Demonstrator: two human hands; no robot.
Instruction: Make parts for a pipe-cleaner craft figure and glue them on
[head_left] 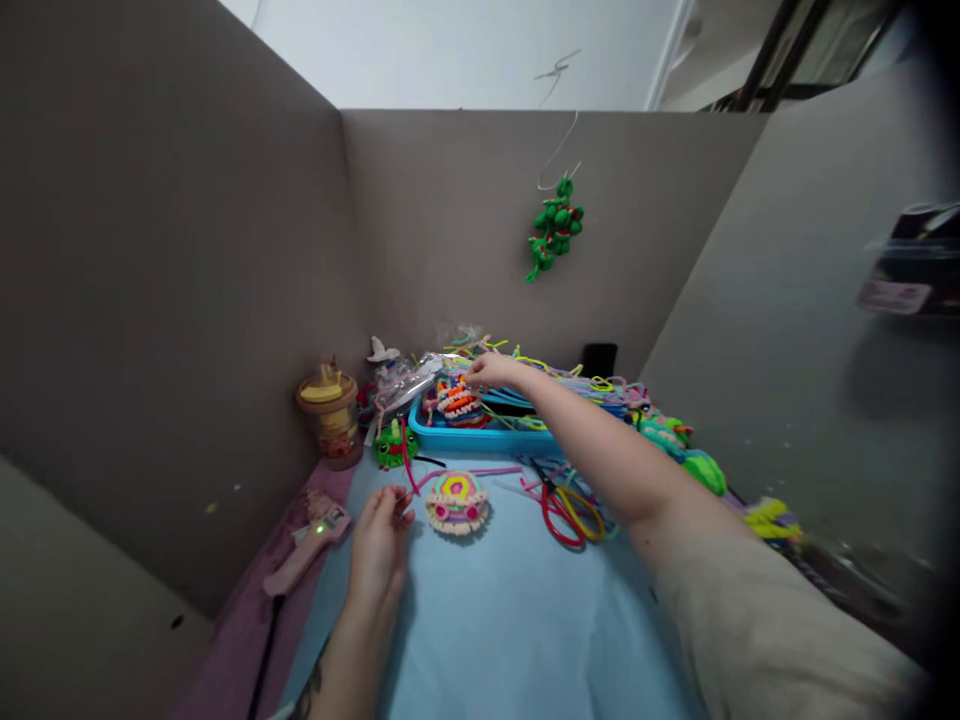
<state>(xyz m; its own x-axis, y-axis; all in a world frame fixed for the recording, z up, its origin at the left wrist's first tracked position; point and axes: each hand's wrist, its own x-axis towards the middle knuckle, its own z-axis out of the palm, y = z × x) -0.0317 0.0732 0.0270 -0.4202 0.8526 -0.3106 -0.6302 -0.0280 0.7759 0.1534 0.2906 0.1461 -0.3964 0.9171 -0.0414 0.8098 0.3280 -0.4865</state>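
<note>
My left hand (381, 520) is closed in a pinch at the left of the blue work surface, on what looks like a bent pink pipe cleaner (409, 462). Just right of its fingertips lies a round, face-like piece made of pipe cleaners (457, 503), with cream edging, pink eyes and a yellow-pink top. My right hand (491, 371) reaches over the blue tray (487, 440). Its fingers are pinched together beside an orange, white and blue pipe-cleaner piece (457, 402); whatever they grip is too small to make out.
Red and yellow-handled scissors (562, 515) lie on the right among loose stems. A pink glue gun (309, 555) with a lit green light, a lidded cup (330, 415) and a green pipe-cleaner piece (394, 444) stand left. Grey panels (450, 230) enclose the desk.
</note>
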